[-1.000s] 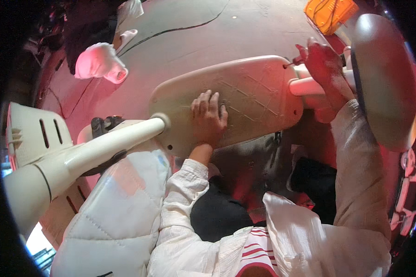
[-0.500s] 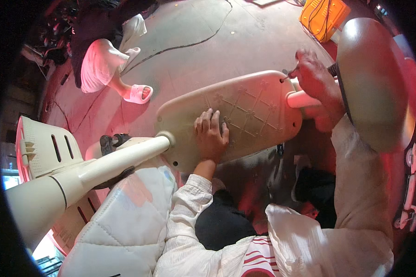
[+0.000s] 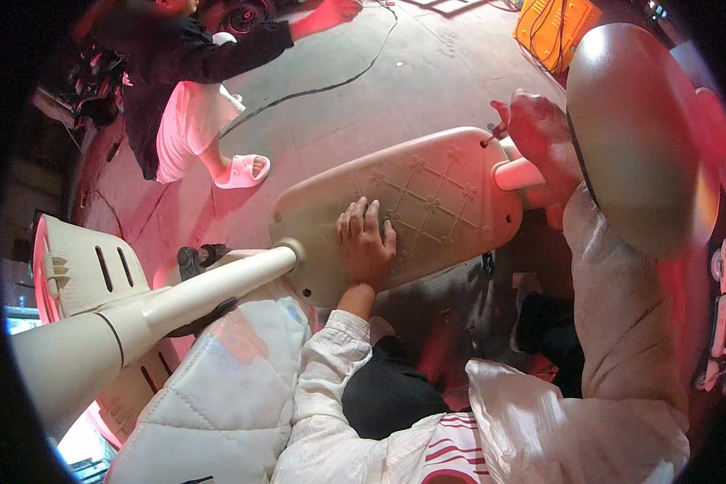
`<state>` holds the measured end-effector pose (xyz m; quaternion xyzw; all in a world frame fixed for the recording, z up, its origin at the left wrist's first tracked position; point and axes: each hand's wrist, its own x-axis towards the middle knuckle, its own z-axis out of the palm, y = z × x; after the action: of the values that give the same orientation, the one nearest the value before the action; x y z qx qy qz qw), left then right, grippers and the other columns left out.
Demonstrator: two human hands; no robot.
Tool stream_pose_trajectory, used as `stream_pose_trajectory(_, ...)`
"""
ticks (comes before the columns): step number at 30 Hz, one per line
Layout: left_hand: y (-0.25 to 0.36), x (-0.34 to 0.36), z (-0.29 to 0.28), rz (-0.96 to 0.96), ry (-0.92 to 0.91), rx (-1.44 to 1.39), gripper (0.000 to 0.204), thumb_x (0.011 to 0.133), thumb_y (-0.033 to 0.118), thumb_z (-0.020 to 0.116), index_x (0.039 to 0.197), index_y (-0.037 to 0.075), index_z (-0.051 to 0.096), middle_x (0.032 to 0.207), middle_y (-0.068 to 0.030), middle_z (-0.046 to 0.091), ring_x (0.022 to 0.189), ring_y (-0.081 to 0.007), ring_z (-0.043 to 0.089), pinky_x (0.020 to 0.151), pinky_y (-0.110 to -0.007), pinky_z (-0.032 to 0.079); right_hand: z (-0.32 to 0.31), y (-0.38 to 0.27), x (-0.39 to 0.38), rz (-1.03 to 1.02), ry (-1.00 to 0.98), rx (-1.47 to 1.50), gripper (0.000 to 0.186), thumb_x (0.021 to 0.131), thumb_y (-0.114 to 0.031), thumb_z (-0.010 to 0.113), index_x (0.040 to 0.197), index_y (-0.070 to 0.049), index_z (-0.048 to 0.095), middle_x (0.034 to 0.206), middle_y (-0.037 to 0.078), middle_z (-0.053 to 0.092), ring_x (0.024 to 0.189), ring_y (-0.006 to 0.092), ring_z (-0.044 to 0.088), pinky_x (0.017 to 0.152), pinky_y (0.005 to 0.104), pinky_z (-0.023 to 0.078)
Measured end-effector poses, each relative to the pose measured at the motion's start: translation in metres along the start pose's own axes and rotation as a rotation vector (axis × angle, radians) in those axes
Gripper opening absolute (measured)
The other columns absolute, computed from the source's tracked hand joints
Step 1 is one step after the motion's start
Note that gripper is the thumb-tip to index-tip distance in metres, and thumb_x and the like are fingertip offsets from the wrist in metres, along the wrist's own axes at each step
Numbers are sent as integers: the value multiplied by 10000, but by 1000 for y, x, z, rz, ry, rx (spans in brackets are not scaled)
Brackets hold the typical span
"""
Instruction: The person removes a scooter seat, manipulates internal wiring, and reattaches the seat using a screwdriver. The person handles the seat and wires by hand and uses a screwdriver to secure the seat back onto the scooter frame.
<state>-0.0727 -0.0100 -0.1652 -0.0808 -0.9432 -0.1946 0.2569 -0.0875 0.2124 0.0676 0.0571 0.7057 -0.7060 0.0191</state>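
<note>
A beige vehicle footboard [image 3: 335, 230] with raised flower-and-lattice relief lies across the middle, with holes near its corners. My left hand [image 3: 367, 248] rests flat on it, fingers spread, holding nothing. At the board's far right corner hole, my right hand [image 3: 543, 133] is closed around a thin, dark tool [image 3: 492, 139]; its kind is too small to make out. Beside that hand a cream tube [image 3: 518, 174] meets the board's right end. A large smooth beige rounded part [image 3: 641, 137] overlaps my right wrist.
A thick cream column [image 3: 210, 294] runs from the board to the lower left, near a slotted beige basket [image 3: 89, 262] and a white quilted pad [image 3: 218, 387]. Another person [image 3: 189, 121] stands at the far left. An orange case [image 3: 552, 32] with cables sits far right; a cable crosses the floor.
The other person has leaned in, an arm now stretched to the right. My right hand has turned slightly at the corner hole, one finger now raised. My left hand stays on the board.
</note>
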Motion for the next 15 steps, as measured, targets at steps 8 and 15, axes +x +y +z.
stream_pose_trajectory(8,0,-2,4,-44,-6,12,412,814,229,597,1191,66,555,1257,-143,506,1171,-338,452,1023,-484,321,-6,-9,-6,9,-20,118,508,896,-458,569,1218,-65,543,1109,114,587,1013,175,575,830,357,490)
stream_pose_trajectory(15,-3,-6,-3,-42,-41,46,404,813,230,599,1177,62,557,1267,-151,489,1163,-350,447,1025,-487,311,-23,13,22,-41,-133,147,438,915,-338,585,1231,-41,526,1103,98,602,997,177,600,838,325,503)
